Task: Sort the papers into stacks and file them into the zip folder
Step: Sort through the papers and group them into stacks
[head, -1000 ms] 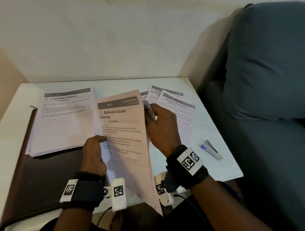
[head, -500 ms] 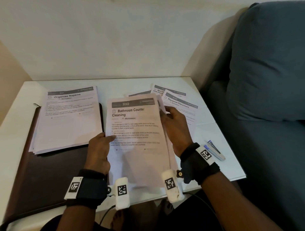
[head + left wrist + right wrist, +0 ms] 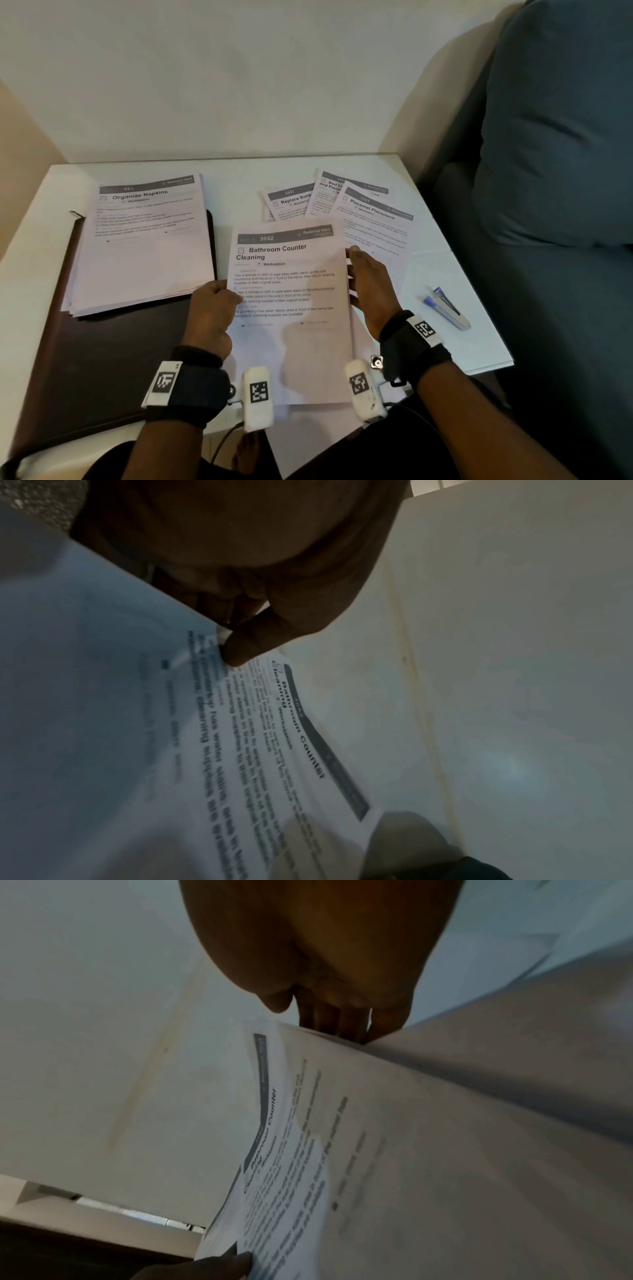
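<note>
On the white table (image 3: 455, 346), a dark zip folder (image 3: 102, 359) carries the "Organize Napkins" stack (image 3: 144, 253). Beside it, the "Bathroom Counter Cleaning" stack (image 3: 291, 308) is pinched at its left edge by the left hand (image 3: 210, 315); the right hand (image 3: 371, 291) lies straight-fingered against its right edge.

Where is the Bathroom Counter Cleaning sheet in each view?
Head: Bathroom Counter Cleaning sheet at centre, between both hands.
Left wrist: lower left, left hand's thumb on its edge.
Right wrist: lower right, right hand's fingers at its edge.
Shared landmark: the sheet's dark header bar.
</note>
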`<action>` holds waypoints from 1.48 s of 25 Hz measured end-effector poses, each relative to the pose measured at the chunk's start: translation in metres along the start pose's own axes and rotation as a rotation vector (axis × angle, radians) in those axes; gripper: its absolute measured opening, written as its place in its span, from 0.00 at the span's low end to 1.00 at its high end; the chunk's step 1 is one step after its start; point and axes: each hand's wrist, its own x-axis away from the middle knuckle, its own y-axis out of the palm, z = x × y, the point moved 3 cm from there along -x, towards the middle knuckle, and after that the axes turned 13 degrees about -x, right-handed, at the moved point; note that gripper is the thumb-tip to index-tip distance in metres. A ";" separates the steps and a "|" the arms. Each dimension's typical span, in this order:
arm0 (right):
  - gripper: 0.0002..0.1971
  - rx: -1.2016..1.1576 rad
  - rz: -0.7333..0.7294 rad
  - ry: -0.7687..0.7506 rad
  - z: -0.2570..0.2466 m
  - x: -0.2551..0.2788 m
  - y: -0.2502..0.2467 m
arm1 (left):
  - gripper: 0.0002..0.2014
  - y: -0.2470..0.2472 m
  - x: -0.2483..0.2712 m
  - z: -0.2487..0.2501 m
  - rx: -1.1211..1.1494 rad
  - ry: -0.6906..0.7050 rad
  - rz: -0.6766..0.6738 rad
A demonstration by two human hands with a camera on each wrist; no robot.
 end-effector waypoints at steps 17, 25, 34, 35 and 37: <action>0.39 0.944 0.022 -0.029 0.060 0.006 -0.003 | 0.14 0.003 0.005 -0.008 -0.075 -0.025 -0.064; 0.35 0.975 0.127 0.049 0.065 0.008 -0.003 | 0.13 0.004 0.004 -0.007 -0.096 -0.048 -0.066; 0.29 0.971 0.146 0.123 0.065 0.005 -0.011 | 0.15 0.005 0.002 -0.009 -0.094 -0.044 -0.072; 0.26 0.969 0.131 0.122 0.063 0.004 -0.011 | 0.15 0.005 0.001 -0.009 -0.089 -0.044 -0.072; 0.19 0.902 0.048 0.084 0.062 0.000 -0.012 | 0.14 0.005 0.000 -0.010 -0.073 -0.050 -0.073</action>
